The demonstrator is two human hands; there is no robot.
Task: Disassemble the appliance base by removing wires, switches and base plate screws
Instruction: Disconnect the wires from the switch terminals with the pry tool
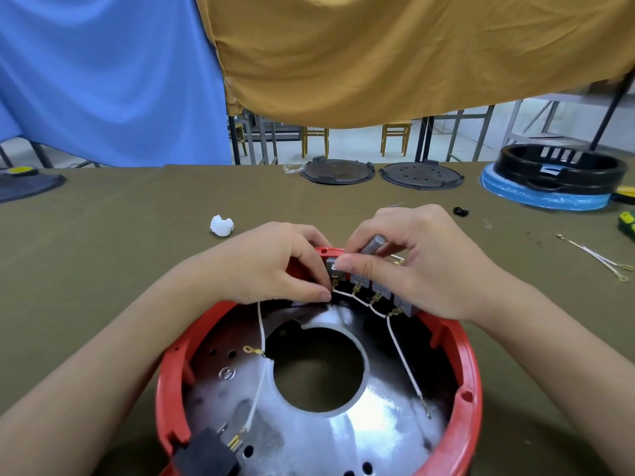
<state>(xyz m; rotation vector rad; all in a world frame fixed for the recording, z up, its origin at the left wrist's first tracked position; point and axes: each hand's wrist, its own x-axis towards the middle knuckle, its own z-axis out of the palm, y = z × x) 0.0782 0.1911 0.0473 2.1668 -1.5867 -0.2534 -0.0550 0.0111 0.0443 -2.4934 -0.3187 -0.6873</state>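
Observation:
A red round appliance base (467, 379) lies open-side up on the table, with a shiny metal plate (374, 427) and a large centre hole inside. A row of grey switches (381, 290) sits at its far rim, joined by a white wire (360, 300) with brass terminals. My left hand (271, 266) pinches the wire end beside the leftmost switch. My right hand (422, 262) grips the switch row from above, thumb pressing the leftmost switch. Two loose white leads (261, 383) hang inside. A black power socket (206, 455) sits at the near rim.
On the olive cloth (120, 252) lie a white broken piece (221, 225), two dark round plates (338, 171), a black ring housing on a blue-wrapped base (556, 173), removed wires (598, 257) at right, and a green-yellow tool (627, 223) at the right edge.

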